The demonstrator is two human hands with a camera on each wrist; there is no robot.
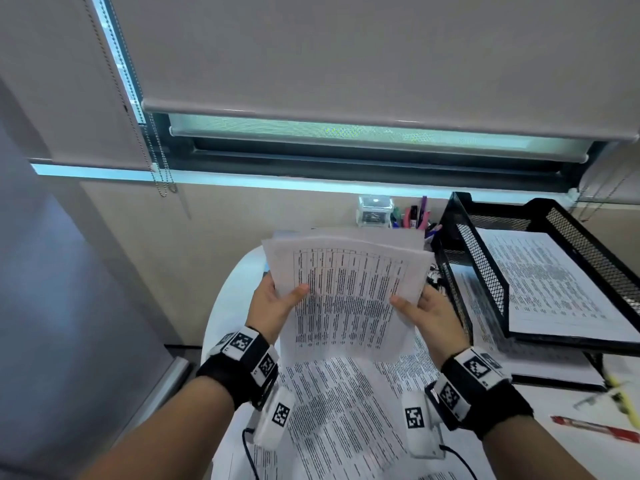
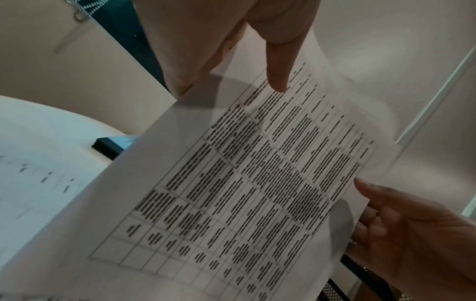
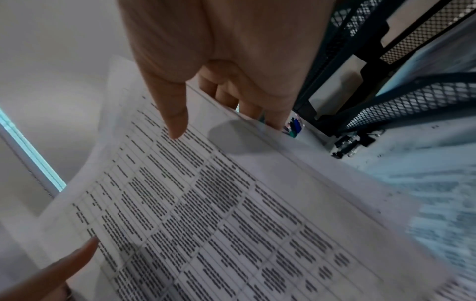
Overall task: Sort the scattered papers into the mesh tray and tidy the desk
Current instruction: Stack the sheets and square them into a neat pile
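Note:
I hold a stack of printed sheets (image 1: 349,289) upright above the white desk (image 1: 239,271), a table of text facing me. My left hand (image 1: 273,303) pinches its left edge, thumb on the front and fingers behind. My right hand (image 1: 422,313) pinches the right edge the same way. The left wrist view shows the sheets (image 2: 244,183) with the left thumb (image 2: 276,67) on top; the right wrist view shows them (image 3: 219,213) under the right thumb (image 3: 172,114). More printed papers (image 1: 332,410) lie scattered on the desk below. A black mesh tray (image 1: 485,271) at right holds papers (image 1: 554,282).
A clear box (image 1: 375,211) and a pen holder (image 1: 414,216) stand at the back by the wall. A red pen (image 1: 595,426) and a yellow highlighter (image 1: 618,389) lie at the right. The desk's curved left edge drops off toward the floor. Binder clips (image 3: 352,144) sit by the tray.

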